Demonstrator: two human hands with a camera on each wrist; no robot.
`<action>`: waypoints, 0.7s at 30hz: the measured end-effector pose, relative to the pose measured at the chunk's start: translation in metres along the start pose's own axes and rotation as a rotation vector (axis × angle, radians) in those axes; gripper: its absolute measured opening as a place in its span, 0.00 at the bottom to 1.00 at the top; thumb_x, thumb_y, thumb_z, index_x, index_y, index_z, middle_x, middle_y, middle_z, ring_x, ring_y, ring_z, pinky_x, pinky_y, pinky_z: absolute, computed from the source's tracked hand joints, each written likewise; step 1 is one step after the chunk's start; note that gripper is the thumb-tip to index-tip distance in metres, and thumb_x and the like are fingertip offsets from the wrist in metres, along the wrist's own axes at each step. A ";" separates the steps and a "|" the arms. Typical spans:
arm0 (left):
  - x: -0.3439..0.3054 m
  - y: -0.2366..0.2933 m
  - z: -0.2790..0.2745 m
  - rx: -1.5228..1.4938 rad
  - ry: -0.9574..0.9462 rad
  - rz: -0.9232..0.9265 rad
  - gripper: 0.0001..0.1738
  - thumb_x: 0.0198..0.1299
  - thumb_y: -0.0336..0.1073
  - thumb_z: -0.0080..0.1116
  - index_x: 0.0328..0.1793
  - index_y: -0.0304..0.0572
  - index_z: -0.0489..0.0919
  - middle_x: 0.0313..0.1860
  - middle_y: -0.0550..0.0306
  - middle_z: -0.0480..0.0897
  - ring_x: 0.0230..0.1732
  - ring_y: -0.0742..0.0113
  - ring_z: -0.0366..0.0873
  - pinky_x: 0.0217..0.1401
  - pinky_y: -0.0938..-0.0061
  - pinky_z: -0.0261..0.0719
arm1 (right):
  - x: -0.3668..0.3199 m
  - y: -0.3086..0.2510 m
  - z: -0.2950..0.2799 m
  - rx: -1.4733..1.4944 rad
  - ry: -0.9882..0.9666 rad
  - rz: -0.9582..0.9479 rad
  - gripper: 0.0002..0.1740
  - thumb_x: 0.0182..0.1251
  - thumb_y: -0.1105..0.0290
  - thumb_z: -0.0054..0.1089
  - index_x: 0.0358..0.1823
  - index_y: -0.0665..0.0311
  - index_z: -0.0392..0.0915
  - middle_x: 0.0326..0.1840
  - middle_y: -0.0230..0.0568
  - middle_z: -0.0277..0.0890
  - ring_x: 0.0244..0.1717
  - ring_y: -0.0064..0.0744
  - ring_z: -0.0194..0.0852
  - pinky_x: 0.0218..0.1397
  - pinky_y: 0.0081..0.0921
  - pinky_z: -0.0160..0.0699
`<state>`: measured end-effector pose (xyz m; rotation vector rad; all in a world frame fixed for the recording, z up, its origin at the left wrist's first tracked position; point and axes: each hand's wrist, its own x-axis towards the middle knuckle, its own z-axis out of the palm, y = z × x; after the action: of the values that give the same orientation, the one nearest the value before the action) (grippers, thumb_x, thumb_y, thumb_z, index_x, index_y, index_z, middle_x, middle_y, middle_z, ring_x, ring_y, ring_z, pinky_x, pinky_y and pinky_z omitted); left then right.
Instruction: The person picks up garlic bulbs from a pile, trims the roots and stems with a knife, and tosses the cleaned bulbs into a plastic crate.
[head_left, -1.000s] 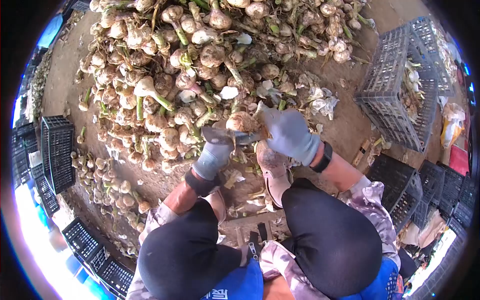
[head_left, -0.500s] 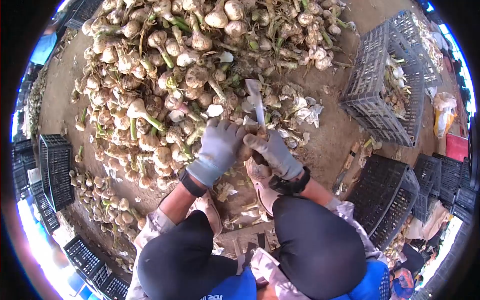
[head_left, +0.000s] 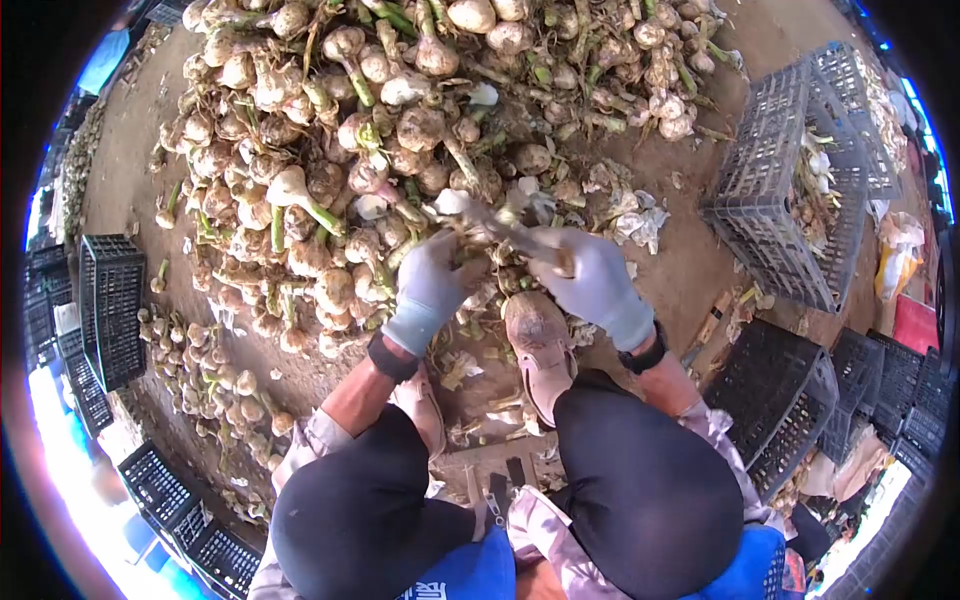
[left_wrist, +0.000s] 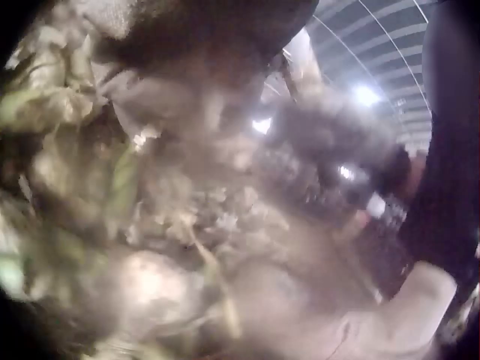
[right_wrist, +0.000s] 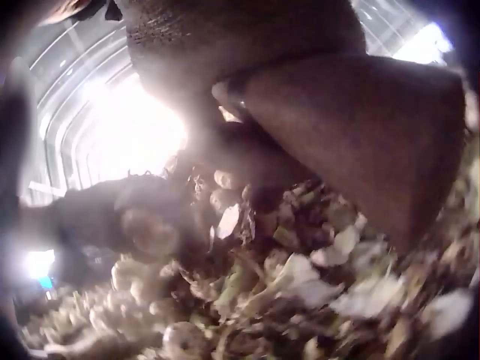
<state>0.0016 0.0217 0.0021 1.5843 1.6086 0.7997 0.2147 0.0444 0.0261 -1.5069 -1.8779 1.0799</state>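
My gloved left hand [head_left: 428,290] is low over the near edge of a heap of garlic bulbs [head_left: 330,200], its fingers curled. In the right wrist view a round tan garlic bulb [right_wrist: 150,231] shows at this hand; the head view mostly hides it behind the glove. My gloved right hand [head_left: 592,283] grips a knife [head_left: 505,230] by its handle. The blade points left and away from me, crossing above the front of the heap, between the two hands. Both wrist views are dark or blurred close to the fingers.
Papery garlic skins [head_left: 640,215] lie right of the heap. A grey plastic crate [head_left: 770,180] holding stalks stands at the right, with black crates [head_left: 770,395] nearer. Another black crate [head_left: 112,310] is at the left beside smaller bulbs [head_left: 215,375]. My shoe [head_left: 535,340] sits below the hands.
Half a second ago the hands were together with the knife pointing away; now they are apart and the blade has swung left. A second ago a bulb showed between the hands.
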 end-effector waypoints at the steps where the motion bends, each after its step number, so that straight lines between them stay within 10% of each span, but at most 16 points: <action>1: 0.001 0.004 0.001 0.167 0.018 0.118 0.10 0.50 0.38 0.63 0.34 0.41 0.81 0.21 0.54 0.75 0.23 0.60 0.75 0.28 0.69 0.74 | 0.005 -0.002 0.003 -0.124 -0.038 -0.045 0.14 0.54 0.66 0.62 0.41 0.62 0.80 0.23 0.45 0.78 0.24 0.40 0.78 0.30 0.32 0.77; 3: 0.003 0.018 -0.010 -0.051 0.074 0.132 0.08 0.49 0.33 0.62 0.37 0.41 0.81 0.26 0.56 0.78 0.27 0.65 0.78 0.27 0.72 0.76 | 0.019 0.020 0.006 -0.254 0.004 -0.126 0.13 0.55 0.66 0.56 0.41 0.60 0.80 0.24 0.50 0.77 0.27 0.49 0.79 0.33 0.41 0.77; 5: 0.003 0.029 -0.045 -0.312 0.251 0.367 0.13 0.50 0.25 0.60 0.44 0.43 0.80 0.34 0.56 0.80 0.32 0.68 0.79 0.28 0.74 0.79 | 0.022 0.066 -0.004 -0.612 -0.291 0.184 0.15 0.56 0.64 0.54 0.44 0.58 0.79 0.26 0.48 0.78 0.29 0.48 0.79 0.35 0.40 0.77; 6: -0.009 0.036 -0.070 -0.638 0.294 0.138 0.15 0.53 0.22 0.57 0.48 0.40 0.77 0.42 0.54 0.79 0.36 0.71 0.79 0.29 0.76 0.81 | 0.017 0.064 -0.004 -0.611 -0.296 0.186 0.15 0.56 0.64 0.54 0.44 0.58 0.79 0.26 0.48 0.78 0.29 0.48 0.79 0.35 0.40 0.77; 7: -0.023 -0.002 -0.115 0.309 0.485 0.299 0.14 0.56 0.22 0.55 0.49 0.38 0.77 0.45 0.53 0.80 0.38 0.70 0.79 0.33 0.78 0.83 | 0.005 0.058 -0.004 -0.430 -0.159 0.213 0.16 0.57 0.64 0.54 0.47 0.57 0.78 0.27 0.48 0.79 0.31 0.48 0.80 0.37 0.39 0.78; 8: -0.031 0.004 -0.139 -0.084 0.721 -0.020 0.13 0.56 0.28 0.58 0.49 0.37 0.77 0.44 0.51 0.80 0.40 0.68 0.79 0.37 0.76 0.82 | -0.005 0.054 -0.003 -0.247 -0.020 0.239 0.18 0.57 0.64 0.53 0.49 0.56 0.77 0.28 0.48 0.79 0.32 0.47 0.80 0.38 0.39 0.78; 11: -0.091 -0.048 -0.266 1.144 0.896 -0.215 0.17 0.55 0.37 0.60 0.50 0.40 0.76 0.45 0.49 0.80 0.45 0.63 0.77 0.44 0.62 0.80 | -0.018 0.023 0.047 -0.021 -0.137 -0.053 0.21 0.56 0.60 0.59 0.50 0.62 0.77 0.34 0.50 0.79 0.32 0.39 0.80 0.36 0.33 0.77; 13: -0.119 -0.046 -0.265 1.340 1.205 -0.489 0.17 0.56 0.39 0.59 0.50 0.43 0.77 0.44 0.52 0.80 0.44 0.61 0.76 0.43 0.56 0.79 | -0.018 0.004 0.080 0.025 -0.191 -0.147 0.23 0.56 0.59 0.59 0.51 0.63 0.76 0.35 0.50 0.79 0.32 0.40 0.80 0.36 0.33 0.77; 15: -0.115 -0.038 -0.246 0.652 1.109 -0.278 0.13 0.61 0.36 0.50 0.48 0.46 0.81 0.42 0.51 0.80 0.40 0.62 0.78 0.36 0.70 0.80 | -0.012 0.006 0.112 -0.548 -0.459 -0.253 0.23 0.56 0.61 0.60 0.53 0.63 0.75 0.39 0.51 0.79 0.33 0.44 0.80 0.36 0.34 0.78; 16: -0.118 -0.024 -0.218 0.272 0.924 -0.600 0.12 0.62 0.33 0.47 0.45 0.46 0.82 0.41 0.51 0.81 0.37 0.64 0.78 0.38 0.78 0.79 | -0.010 0.010 0.117 -0.554 -0.460 -0.264 0.23 0.56 0.61 0.60 0.53 0.63 0.75 0.39 0.51 0.79 0.33 0.44 0.80 0.36 0.34 0.78; 17: -0.118 -0.052 -0.207 0.162 0.541 -0.214 0.12 0.60 0.30 0.48 0.47 0.37 0.79 0.45 0.51 0.81 0.41 0.67 0.79 0.42 0.76 0.80 | -0.007 0.013 0.119 -0.546 -0.459 -0.230 0.23 0.56 0.63 0.60 0.52 0.64 0.75 0.42 0.51 0.78 0.35 0.45 0.80 0.37 0.35 0.79; 19: -0.102 -0.048 -0.151 -0.635 0.255 -0.439 0.16 0.60 0.28 0.44 0.51 0.38 0.78 0.48 0.50 0.80 0.44 0.64 0.79 0.48 0.75 0.78 | -0.002 0.012 0.114 -0.539 -0.460 -0.200 0.22 0.55 0.66 0.61 0.52 0.65 0.75 0.44 0.51 0.78 0.36 0.47 0.81 0.38 0.36 0.80; 21: -0.080 -0.029 -0.101 -0.789 0.088 -0.483 0.14 0.60 0.26 0.48 0.53 0.32 0.74 0.46 0.51 0.78 0.41 0.67 0.77 0.46 0.78 0.77 | 0.002 0.004 0.090 -0.019 -0.109 -0.183 0.21 0.52 0.73 0.62 0.50 0.64 0.76 0.47 0.50 0.78 0.38 0.46 0.81 0.40 0.34 0.80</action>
<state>-0.1008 -0.0538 0.0382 0.5854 1.3870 1.0566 0.1461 0.0220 -0.0284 -1.2803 -2.0607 1.0808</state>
